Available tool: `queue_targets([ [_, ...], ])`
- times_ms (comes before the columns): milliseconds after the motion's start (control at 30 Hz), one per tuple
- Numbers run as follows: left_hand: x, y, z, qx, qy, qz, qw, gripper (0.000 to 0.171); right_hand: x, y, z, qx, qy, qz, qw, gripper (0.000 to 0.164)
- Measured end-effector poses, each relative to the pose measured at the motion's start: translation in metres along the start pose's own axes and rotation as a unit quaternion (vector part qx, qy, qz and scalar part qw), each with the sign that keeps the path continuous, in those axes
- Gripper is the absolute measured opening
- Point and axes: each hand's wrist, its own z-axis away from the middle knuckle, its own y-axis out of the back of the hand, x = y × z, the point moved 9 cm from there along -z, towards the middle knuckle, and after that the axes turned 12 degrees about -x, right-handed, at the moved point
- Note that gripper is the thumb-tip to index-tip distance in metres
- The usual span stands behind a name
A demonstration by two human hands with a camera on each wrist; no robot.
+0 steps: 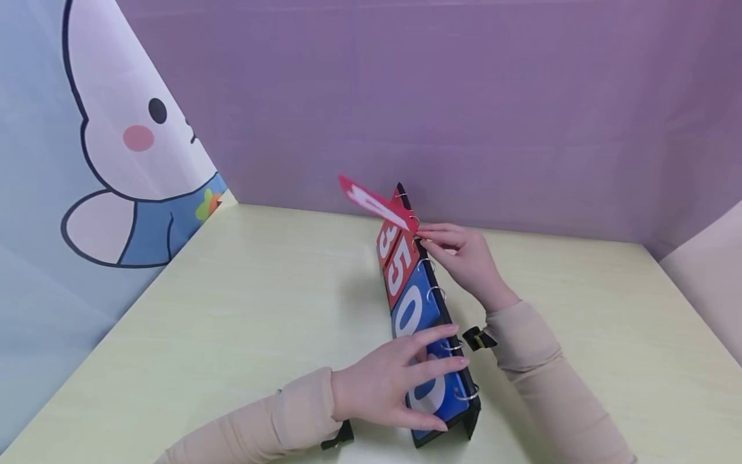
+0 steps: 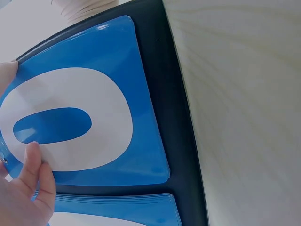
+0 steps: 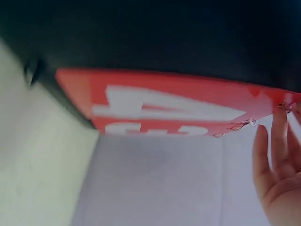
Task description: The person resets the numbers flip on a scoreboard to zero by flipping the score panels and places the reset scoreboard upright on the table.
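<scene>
A tabletop flip scoreboard (image 1: 426, 283) with a black stand and ringed number cards stands slanting away from me. A red card (image 1: 368, 201) with a white digit sticks out at its far part. At this card's ringed edge, my right hand (image 1: 464, 258) pinches it between thumb and fingers. My left hand (image 1: 388, 380) spreads over the nearest blue card (image 2: 113, 136), which shows a 0. Its fingers reach the ringed top edge, and its thumb lies by the near end. In the right wrist view, red cards (image 3: 176, 104) reading 4 and 3 hang beside dark board.
The scoreboard stands on a pale yellow-green table (image 1: 278, 290). Behind it hangs a purple backdrop (image 1: 440, 96). At left is a light blue cloth (image 1: 35, 258) with a cartoon figure. Black straps (image 1: 478, 338) show at the sleeves.
</scene>
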Motion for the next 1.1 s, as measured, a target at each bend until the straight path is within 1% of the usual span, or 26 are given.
queue_targets([
  [67, 0.000, 0.000, 0.000, -0.002, 0.002, 0.000, 1.0000, 0.076, -0.009, 0.001, 0.000, 0.011, 0.037, 0.047, 0.998, 0.024],
  [133, -0.001, -0.001, 0.000, -0.006, 0.005, 0.006, 1.0000, 0.077, -0.016, 0.000, 0.000, 0.012, 0.065, 0.087, 0.994, 0.024],
  [233, -0.001, -0.001, 0.000, -0.010, 0.007, 0.008, 0.9999, 0.076, -0.020, -0.003, -0.003, -0.016, 0.078, 0.114, 0.990, 0.023],
  [333, -0.002, -0.002, 0.001, -0.017, 0.010, 0.016, 0.9997, 0.076, -0.018, -0.008, -0.007, -0.067, 0.065, 0.114, 0.989, 0.023],
  [433, -0.003, -0.002, 0.001, -0.022, 0.014, 0.024, 0.9994, 0.077, -0.014, -0.014, -0.011, -0.121, 0.041, 0.100, 0.987, 0.024],
  [500, -0.003, -0.002, 0.001, -0.021, 0.013, 0.019, 0.9995, 0.077, -0.012, -0.017, -0.012, -0.151, 0.027, 0.087, 0.984, 0.026],
  [600, -0.003, -0.001, 0.002, -0.017, 0.012, 0.013, 0.9997, 0.077, -0.008, -0.021, -0.014, -0.184, 0.013, 0.067, 0.980, 0.026],
  [667, -0.003, -0.001, 0.001, -0.016, 0.010, 0.011, 0.9998, 0.077, -0.007, -0.023, -0.013, -0.197, 0.007, 0.055, 0.979, 0.025],
  [733, -0.002, -0.001, 0.001, -0.015, 0.009, 0.012, 0.9998, 0.077, -0.005, -0.024, -0.012, -0.203, 0.001, 0.036, 0.979, 0.025],
  [833, -0.001, -0.001, 0.002, -0.010, 0.002, 0.006, 0.9999, 0.077, 0.002, -0.023, -0.007, -0.198, -0.010, -0.023, 0.980, 0.027],
  [967, 0.000, 0.000, 0.001, -0.004, -0.005, 0.000, 1.0000, 0.076, 0.016, -0.017, 0.002, -0.159, -0.025, -0.126, 0.979, 0.030],
  [1033, 0.000, 0.000, 0.001, -0.003, -0.005, 0.002, 1.0000, 0.077, 0.027, -0.015, 0.006, -0.135, -0.039, -0.174, 0.975, 0.031],
  [1100, -0.001, 0.000, 0.000, -0.003, -0.004, 0.003, 1.0000, 0.077, 0.041, -0.015, 0.010, -0.107, -0.060, -0.232, 0.965, 0.035],
])
